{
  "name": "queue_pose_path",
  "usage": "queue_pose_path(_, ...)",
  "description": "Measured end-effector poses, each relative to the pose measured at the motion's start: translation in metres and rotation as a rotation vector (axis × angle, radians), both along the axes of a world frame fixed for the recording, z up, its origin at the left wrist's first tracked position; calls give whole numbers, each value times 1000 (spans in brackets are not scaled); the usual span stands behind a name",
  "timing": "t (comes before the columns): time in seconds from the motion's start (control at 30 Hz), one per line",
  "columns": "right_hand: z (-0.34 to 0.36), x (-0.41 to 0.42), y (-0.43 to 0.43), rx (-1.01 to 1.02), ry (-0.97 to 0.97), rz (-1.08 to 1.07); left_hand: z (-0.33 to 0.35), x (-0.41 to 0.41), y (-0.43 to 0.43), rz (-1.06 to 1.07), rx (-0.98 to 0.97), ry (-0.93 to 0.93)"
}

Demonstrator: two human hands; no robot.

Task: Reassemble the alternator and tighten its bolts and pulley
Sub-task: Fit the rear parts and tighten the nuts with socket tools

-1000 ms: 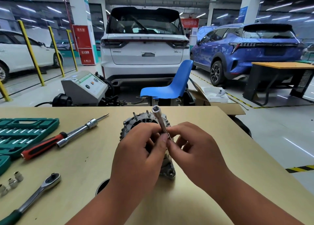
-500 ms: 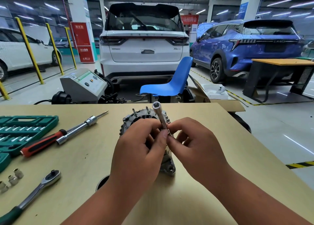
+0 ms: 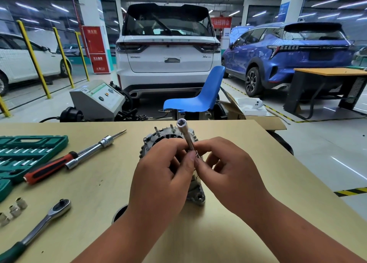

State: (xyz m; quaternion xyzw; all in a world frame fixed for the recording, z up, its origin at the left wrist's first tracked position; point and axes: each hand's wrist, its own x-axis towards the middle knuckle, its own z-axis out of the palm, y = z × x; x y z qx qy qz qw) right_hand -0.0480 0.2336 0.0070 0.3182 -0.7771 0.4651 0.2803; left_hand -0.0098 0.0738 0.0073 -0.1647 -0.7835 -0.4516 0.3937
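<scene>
- On the tan wooden table (image 3: 95, 187): silver ribbed metal alternator (image 3: 158, 138) at centre, mostly hidden behind both hands.
- left hand (image 3: 162, 179) and right hand (image 3: 234, 175) — fingertips curled narrow, pinching the lower end of a long silver tubular socket (image 3: 185, 137).
- Socket tilted, open end uppermost.

single head-worn view, forward and down, close over the table (image 3: 99, 183)

A blue chair (image 3: 198, 101) stands before a white car (image 3: 168, 64) (blue car (image 3: 288, 60) alongside).
</scene>
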Motion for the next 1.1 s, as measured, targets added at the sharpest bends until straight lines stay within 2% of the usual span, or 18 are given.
queue_pose_path(0.93, -2, -2, 1, 10, -38, -24, 0, 0, 0, -3, -5, 7)
queue_pose_path(1.1, -1, -1, 0, 10, 4, 20, 0, 0, 0, -4, -3, 16)
